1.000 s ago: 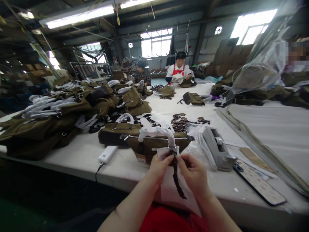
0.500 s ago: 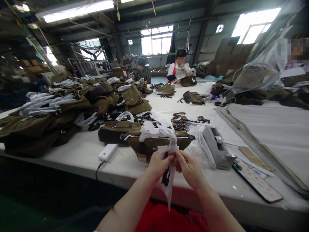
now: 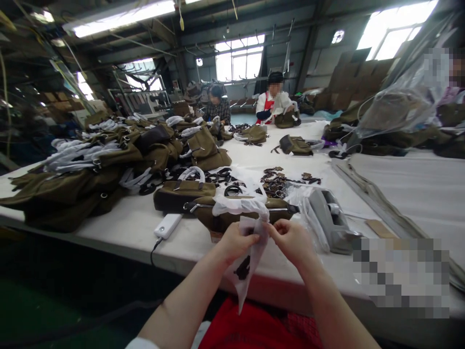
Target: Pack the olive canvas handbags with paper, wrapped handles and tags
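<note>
Both my hands pinch the top of a white paper wrap [image 3: 245,269] that hangs down with a dark strap piece showing through it. My left hand [image 3: 234,242] grips the wrap's left side with closed fingers. My right hand [image 3: 292,240] pinches its right side. The wrap joins the paper-covered handle [image 3: 236,206] of an olive bag [image 3: 221,218] lying on the white table [image 3: 127,228] just beyond my hands. My red garment [image 3: 254,329] shows below.
A white power bank [image 3: 167,225] with a cable lies left of the bag. A grey tape dispenser [image 3: 329,218] and clear plastic sit right. Piles of olive bags [image 3: 83,179] fill the left. Dark strap pieces [image 3: 279,182] lie mid-table. Two people [image 3: 274,102] work at the far end.
The dark strap that hung bare between my hands is now mostly covered by the white paper. My hands have drawn closer together at the wrap's top.
</note>
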Available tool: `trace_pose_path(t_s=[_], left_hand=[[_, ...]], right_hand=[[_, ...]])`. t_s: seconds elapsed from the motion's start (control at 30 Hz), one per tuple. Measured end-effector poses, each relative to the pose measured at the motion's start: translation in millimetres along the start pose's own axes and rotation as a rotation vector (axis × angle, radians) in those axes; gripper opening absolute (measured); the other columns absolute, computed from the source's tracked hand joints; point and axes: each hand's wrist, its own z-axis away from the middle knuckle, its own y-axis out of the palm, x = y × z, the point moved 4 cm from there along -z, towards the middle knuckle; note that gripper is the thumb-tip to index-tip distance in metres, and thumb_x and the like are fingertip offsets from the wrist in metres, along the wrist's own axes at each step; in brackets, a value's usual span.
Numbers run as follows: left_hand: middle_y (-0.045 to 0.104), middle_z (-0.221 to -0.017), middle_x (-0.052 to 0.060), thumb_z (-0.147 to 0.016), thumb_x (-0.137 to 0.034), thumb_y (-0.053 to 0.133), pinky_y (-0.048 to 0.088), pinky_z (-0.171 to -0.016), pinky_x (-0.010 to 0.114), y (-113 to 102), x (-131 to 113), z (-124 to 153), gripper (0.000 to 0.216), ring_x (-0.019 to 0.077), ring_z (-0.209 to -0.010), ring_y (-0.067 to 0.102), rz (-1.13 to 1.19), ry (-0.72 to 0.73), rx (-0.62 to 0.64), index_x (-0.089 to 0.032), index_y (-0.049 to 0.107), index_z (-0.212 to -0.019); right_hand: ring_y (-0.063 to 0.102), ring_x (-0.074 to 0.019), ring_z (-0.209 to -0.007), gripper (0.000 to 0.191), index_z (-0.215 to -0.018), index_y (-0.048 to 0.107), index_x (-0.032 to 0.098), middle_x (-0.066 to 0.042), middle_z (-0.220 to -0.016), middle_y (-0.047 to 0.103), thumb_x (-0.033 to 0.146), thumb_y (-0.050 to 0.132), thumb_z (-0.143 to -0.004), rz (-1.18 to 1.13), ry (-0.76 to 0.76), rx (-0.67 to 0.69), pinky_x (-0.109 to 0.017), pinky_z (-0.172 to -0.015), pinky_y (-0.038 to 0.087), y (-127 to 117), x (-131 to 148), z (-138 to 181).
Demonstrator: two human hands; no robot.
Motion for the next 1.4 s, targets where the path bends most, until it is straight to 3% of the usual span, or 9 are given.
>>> trace_pose_path(t_s=[0.2, 0.37, 0.57, 0.67, 0.83, 0.97, 1.13, 1.23, 1.4], left_hand=[[0.073, -0.085, 0.007, -0.073, -0.021, 0.064, 0.049, -0.08, 0.032, 2.1, -8.8, -0.8, 0.02, 0.023, -0.084, 0.065, -0.139, 0.104, 0.09, -0.012, 0.074, -0.087], [0.072, -0.088, 0.005, -0.079, -0.017, 0.05, 0.049, -0.086, 0.033, 4.1, -11.3, -2.9, 0.022, 0.0231, -0.09, 0.065, -0.539, 0.151, 0.071, -0.016, 0.07, -0.089], [0.071, -0.098, 0.019, -0.085, -0.022, 0.039, 0.05, -0.085, 0.042, 14.7, -24.3, 1.6, 0.03, 0.032, -0.094, 0.068, -1.144, 0.001, 0.012, -0.011, 0.061, -0.102], [0.07, -0.098, 0.022, -0.084, -0.026, 0.04, 0.052, -0.081, 0.045, 23.5, -32.5, 3.9, 0.033, 0.0356, -0.093, 0.069, -1.331, -0.05, 0.031, -0.009, 0.058, -0.106], [0.069, -0.102, 0.022, -0.083, -0.031, 0.042, 0.054, -0.082, 0.045, 34.6, -36.2, 6.6, 0.037, 0.036, -0.095, 0.069, -1.433, -0.126, 0.039, -0.008, 0.056, -0.109], [0.067, -0.109, 0.02, -0.083, -0.033, 0.047, 0.053, -0.083, 0.043, 41.6, -29.8, 6.7, 0.037, 0.0343, -0.099, 0.068, -1.436, -0.111, 0.055, -0.009, 0.058, -0.109], [0.068, -0.101, 0.021, -0.085, -0.032, 0.05, 0.049, -0.083, 0.04, 25.7, -22.0, 4.7, 0.032, 0.0337, -0.096, 0.067, -1.23, -0.061, 0.01, -0.009, 0.058, -0.105], [0.07, -0.093, 0.013, -0.082, -0.039, 0.057, 0.048, -0.077, 0.034, 10.3, -10.6, 2.7, 0.03, 0.027, -0.088, 0.065, -0.788, -0.042, 0.081, -0.013, 0.062, -0.095], [0.069, -0.079, 0.008, -0.073, -0.055, 0.07, 0.049, -0.065, 0.029, 11.4, 24.0, 4.7, 0.051, 0.0181, -0.068, 0.064, 0.005, -0.233, 0.151, -0.01, 0.065, -0.096]], right_hand=[[0.045, -0.012, -0.046, 0.045, -0.061, 0.058, 0.019, 0.002, -0.048, 0.051, 0.061, 0.06, -0.078, -0.227, -0.042, 0.005, -0.024, -0.045, 0.028, 17.2, -1.4, 8.3], [0.039, -0.01, -0.044, 0.043, -0.055, 0.05, 0.02, 0.004, -0.045, 0.044, 0.056, 0.063, -0.075, -0.166, -0.026, -0.078, -0.024, -0.044, 0.024, 22.0, 0.9, 10.5], [0.038, -0.0096, -0.044, 0.04, -0.054, 0.045, 0.021, 0.004, -0.045, 0.044, 0.052, 0.062, -0.072, -0.164, -0.028, -0.088, -0.024, -0.044, 0.024, 21.5, 6.6, 8.6], [0.039, -0.0096, -0.044, 0.037, -0.055, 0.047, 0.021, 0.004, -0.045, 0.046, 0.05, 0.062, -0.072, -0.186, -0.034, -0.078, -0.023, -0.044, 0.026, 22.2, 5.8, 8.9], [0.043, -0.0105, -0.041, 0.033, -0.057, 0.043, 0.022, 0.004, -0.043, 0.046, 0.045, 0.058, -0.076, -0.289, -0.022, 0.087, -0.023, -0.042, 0.028, 21.5, 2.1, 11.7], [0.048, -0.0119, -0.043, 0.04, -0.062, 0.045, 0.022, 0.002, -0.049, 0.052, 0.055, 0.047, -0.086, -0.432, -0.005, 0.243, -0.023, -0.042, 0.033, 22.8, 2.0, 13.0], [0.039, -0.0101, -0.047, 0.043, -0.061, 0.045, 0.021, 0.005, -0.049, 0.042, 0.057, 0.058, -0.082, -0.257, -0.059, 0.114, -0.023, -0.044, 0.027, 19.6, -3.8, 9.1], [0.037, -0.01, -0.049, 0.039, -0.065, 0.049, 0.02, 0.006, -0.052, 0.04, 0.054, 0.058, -0.082, -0.277, -0.087, 0.117, -0.024, -0.046, 0.026, 17.4, -5.3, 8.4], [0.043, -0.0109, -0.047, 0.037, -0.064, 0.048, 0.022, 0.005, -0.05, 0.045, 0.053, 0.058, -0.082, -0.411, -0.03, 0.164, -0.023, -0.043, 0.032, 17.9, -2.3, 9.5]])
